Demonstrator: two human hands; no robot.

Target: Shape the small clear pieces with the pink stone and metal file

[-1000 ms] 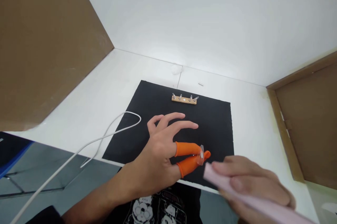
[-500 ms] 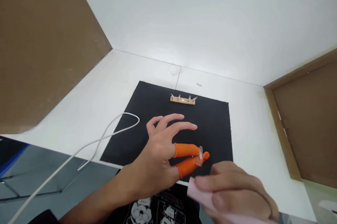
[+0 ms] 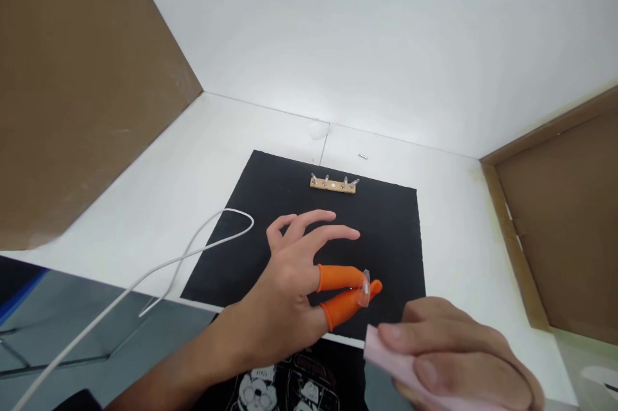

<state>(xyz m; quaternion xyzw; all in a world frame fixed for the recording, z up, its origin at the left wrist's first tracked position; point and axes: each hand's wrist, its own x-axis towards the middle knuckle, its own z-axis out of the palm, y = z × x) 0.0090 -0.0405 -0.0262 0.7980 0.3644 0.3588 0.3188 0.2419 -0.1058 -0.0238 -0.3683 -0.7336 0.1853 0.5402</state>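
Clear plastic piece (image 3: 365,290) held in a left-hand pinch, above the near right part of the mat

Grip: the left hand (image 3: 292,282) clasped the piece at its fingertips, between thumb and forefinger, both in orange covers (image 3: 339,277); its other fingers were spread. The piece was small, transparent and narrow, stood nearly upright in view, and showed a pale glint at mid-length. The right hand (image 3: 468,350) grasped a pale pink bar (image 3: 389,357), flat-ended, whose tip lay near the piece, with a visible gap between.

Outward: below the left hand lay a black mat (image 3: 386,224) on a white table (image 3: 454,256). Near the mat's far edge sat a wooden strip (image 3: 333,186) bearing four upright or leaning clear tips (image 3: 346,181). Past the mat lay a small metal pin (image 3: 363,156). A white cable (image 3: 159,266) looped onto the mat's left side.

Against the frame half a second earlier: bar and right hand had shifted rightward; the left-hand pinch was essentially unchanged.

Hard to make out: the piece's outline over the orange; its edge behind the forefinger. Right-hand fingers covered much of the bar, and the lower frame edge cut it off. The right thumb was mostly hidden.
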